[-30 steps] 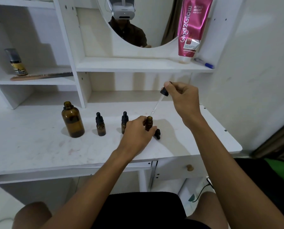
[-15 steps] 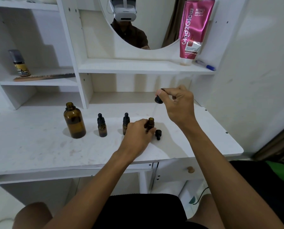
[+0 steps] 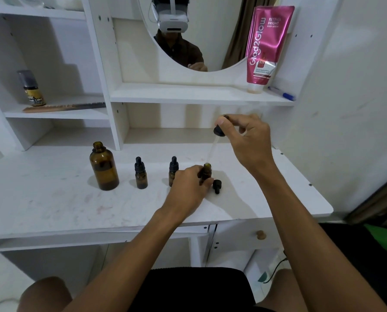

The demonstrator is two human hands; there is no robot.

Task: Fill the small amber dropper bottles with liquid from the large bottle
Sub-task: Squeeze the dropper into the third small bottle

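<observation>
The large amber bottle [image 3: 104,167] stands uncapped on the white desk [image 3: 53,199] at the left. Two small capped amber dropper bottles [image 3: 140,174] [image 3: 172,169] stand to its right. My left hand [image 3: 189,188] grips a third small bottle [image 3: 206,172], which is open and upright. My right hand [image 3: 244,140] pinches the black bulb of a glass dropper [image 3: 218,131]; its pipette slants down with the tip right at the open bottle's mouth. A small black dropper cap [image 3: 217,185] lies on the desk beside that bottle.
A pink tube [image 3: 267,46] and a blue pen [image 3: 281,93] sit on the shelf under the round mirror [image 3: 210,41]. A spray can [image 3: 31,88] and a comb [image 3: 64,107] are on the left shelf. The desk edge drops off at the right.
My right hand has shifted left and brought the dropper from a slant beside the bottle to directly over its mouth. My left hand keeps holding the small bottle.
</observation>
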